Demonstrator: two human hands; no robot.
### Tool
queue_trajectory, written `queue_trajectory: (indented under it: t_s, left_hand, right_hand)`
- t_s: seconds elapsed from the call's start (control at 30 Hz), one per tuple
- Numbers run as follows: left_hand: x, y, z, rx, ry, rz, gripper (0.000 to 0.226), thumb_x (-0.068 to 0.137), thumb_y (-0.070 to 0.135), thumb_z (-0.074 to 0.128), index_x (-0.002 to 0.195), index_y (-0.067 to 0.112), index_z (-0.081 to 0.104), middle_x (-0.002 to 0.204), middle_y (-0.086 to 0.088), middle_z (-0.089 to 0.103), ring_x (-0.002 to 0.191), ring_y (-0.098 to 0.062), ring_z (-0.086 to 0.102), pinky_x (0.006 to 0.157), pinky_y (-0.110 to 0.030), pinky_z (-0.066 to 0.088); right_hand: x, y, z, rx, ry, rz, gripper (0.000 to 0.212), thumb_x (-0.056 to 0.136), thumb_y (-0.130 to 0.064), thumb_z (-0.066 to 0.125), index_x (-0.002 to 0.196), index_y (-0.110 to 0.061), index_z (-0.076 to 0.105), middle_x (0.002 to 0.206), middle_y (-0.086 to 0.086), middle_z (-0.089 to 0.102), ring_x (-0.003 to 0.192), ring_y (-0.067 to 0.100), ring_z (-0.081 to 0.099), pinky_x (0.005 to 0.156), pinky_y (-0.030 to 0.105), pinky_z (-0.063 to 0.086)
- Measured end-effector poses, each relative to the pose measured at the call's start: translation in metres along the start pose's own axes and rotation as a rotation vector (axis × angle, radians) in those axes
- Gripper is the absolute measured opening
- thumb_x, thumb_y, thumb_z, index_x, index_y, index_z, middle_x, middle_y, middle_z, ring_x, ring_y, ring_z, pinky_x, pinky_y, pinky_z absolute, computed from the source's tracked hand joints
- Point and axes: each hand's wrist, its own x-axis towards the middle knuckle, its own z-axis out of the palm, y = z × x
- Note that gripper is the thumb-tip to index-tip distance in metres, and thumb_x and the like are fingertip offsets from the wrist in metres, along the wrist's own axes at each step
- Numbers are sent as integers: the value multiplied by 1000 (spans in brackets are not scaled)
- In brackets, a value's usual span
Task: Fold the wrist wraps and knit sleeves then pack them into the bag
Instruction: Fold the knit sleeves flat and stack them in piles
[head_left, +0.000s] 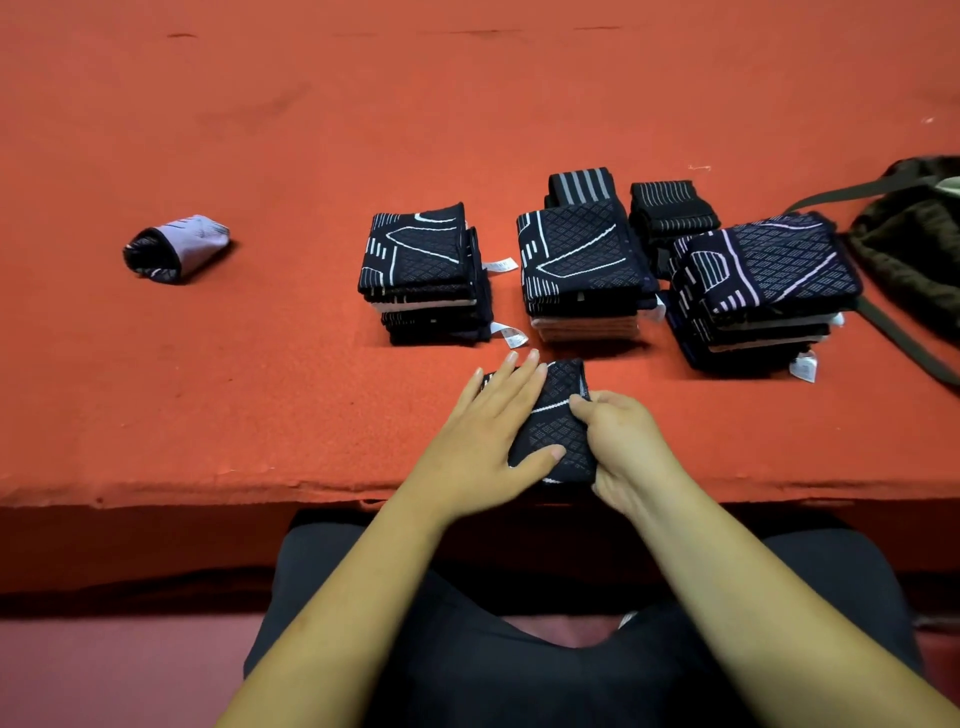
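Folding step, by the looks of it: a knit sleeve (558, 415) is pressed flat under the spread left hand (483, 431), with its edge pinched by the right hand (623, 447). Next it probably gets lifted onto the folded stacks (582, 270) just beyond both hands, and the bag (914, 249) further right gets packed later.

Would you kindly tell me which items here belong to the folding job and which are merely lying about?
Job: knit sleeve under left hand, pinched by right hand; folded stacks; wrist wraps behind; rolled sleeve, far left; bag, right.
Lying about: only the red table cover underneath.
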Motion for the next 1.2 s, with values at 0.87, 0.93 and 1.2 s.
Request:
queue_trajectory:
  t_s: [0.87,0.93,1.2]
  left_hand:
    - [-6,-10,0,-184,8,-153,86,80,70,44,155,31,27,167,6,-1,152,-4,-7,124,-29,3]
    - [-7,-4,-10,-535,234,-270,56,91,53,52,144,37,44,164,2,20,149,0,14,121,-23,16]
    - [-4,30,-33,-1232,520,-322,46,101,5,50,140,31,45,80,0,67,68,-12,61,62,-27,55]
  right_hand:
    - [27,-11,4,-471,109,-379,27,95,-25,57,71,-14,53,69,1,55,65,17,49,66,35,41]
    - [19,-14,2,-359,4,-478,16,95,-23,58,81,-17,60,78,-1,62,73,13,55,72,35,45]
    - [3,-38,2,-206,-50,-700,7,93,-18,56,96,-17,63,90,-5,64,85,9,58,81,30,48]
